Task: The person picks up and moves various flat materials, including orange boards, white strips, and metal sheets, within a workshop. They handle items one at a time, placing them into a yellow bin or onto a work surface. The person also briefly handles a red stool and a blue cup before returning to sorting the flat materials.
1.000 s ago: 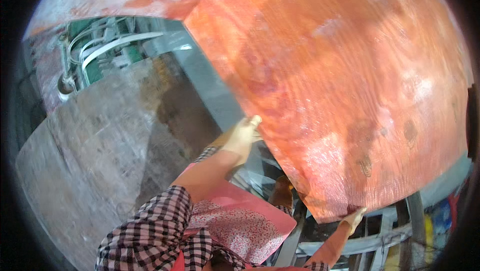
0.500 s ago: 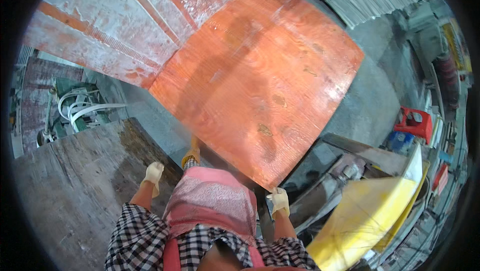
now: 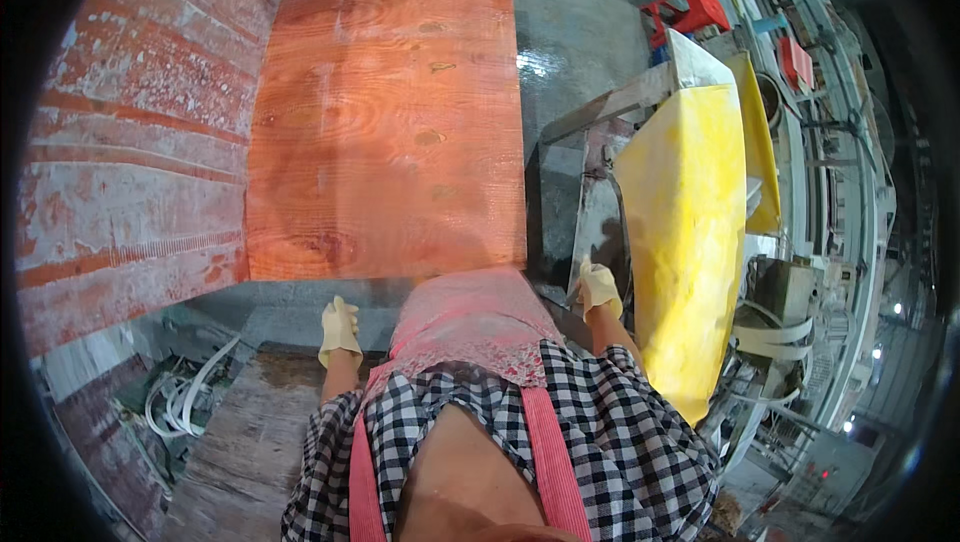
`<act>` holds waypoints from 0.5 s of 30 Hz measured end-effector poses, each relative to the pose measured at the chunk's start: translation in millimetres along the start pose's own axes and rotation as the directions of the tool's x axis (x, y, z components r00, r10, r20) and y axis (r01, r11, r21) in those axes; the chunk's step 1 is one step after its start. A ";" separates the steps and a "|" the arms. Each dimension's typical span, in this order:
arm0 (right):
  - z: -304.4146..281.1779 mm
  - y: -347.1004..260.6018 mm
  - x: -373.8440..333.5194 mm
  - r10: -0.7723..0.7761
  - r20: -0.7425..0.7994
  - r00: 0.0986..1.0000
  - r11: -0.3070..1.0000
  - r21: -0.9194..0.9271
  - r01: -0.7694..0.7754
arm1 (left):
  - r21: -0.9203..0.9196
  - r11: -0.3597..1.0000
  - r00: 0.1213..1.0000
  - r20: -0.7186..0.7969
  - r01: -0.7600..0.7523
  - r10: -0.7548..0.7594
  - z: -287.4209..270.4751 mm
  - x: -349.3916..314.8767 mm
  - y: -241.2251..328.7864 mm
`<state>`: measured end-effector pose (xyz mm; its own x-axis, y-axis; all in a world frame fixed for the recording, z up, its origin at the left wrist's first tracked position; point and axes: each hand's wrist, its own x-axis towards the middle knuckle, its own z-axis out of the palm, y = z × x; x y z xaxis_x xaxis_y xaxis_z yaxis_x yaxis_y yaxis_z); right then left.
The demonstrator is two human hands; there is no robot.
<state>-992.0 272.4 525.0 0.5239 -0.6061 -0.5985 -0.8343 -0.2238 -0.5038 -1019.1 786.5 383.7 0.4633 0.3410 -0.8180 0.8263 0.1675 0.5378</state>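
Observation:
A large orange wood-grained board lies flat before me, its near edge at my pink apron. My left hand, in a cream glove, hangs below the board's near left part with its fingers curled in and nothing seen in them. To the right of the apron, my right hand, gloved alike, is closed just off the board's near right corner. A thin grey edge shows beside its fingers; whether it is held I cannot make out. Neither hand touches the board's face.
A whitish, orange-stained panel adjoins the board's left side. At right stands a yellow sheet-like piece, with a red plastic stool beyond. A worn wooden surface and white straps are at lower left.
My view has turned and shifted to the right, so the board now appears squarer to me. My right hand has come away from the board's near corner.

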 end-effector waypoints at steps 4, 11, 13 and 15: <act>-27.2 2.7 -17.1 0.066 -0.094 0.993 0.994 0.089 -0.057 | 0.164 0.983 0.995 0.063 -0.085 0.075 19.8 13.2 66.2; -50.5 26.4 -10.2 0.023 -0.133 0.991 0.992 0.126 -0.006 | 0.094 0.995 0.976 0.218 -0.021 0.000 56.3 32.9 79.1; -61.3 2.1 -1.0 0.061 -0.164 0.985 0.993 0.107 -0.044 | 0.023 1.000 0.958 0.287 -0.019 0.012 66.9 42.2 74.3; -78.3 -35.0 7.4 -0.132 -0.220 0.967 0.975 0.147 0.167 | -0.008 1.000 0.961 0.275 -0.025 0.026 73.6 53.7 66.1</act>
<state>-972.3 216.0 586.9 0.5790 -0.7239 -0.3751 -0.7009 -0.2069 -0.6826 -916.0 747.7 360.3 0.5550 0.0781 -0.8282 0.8119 0.1660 0.5597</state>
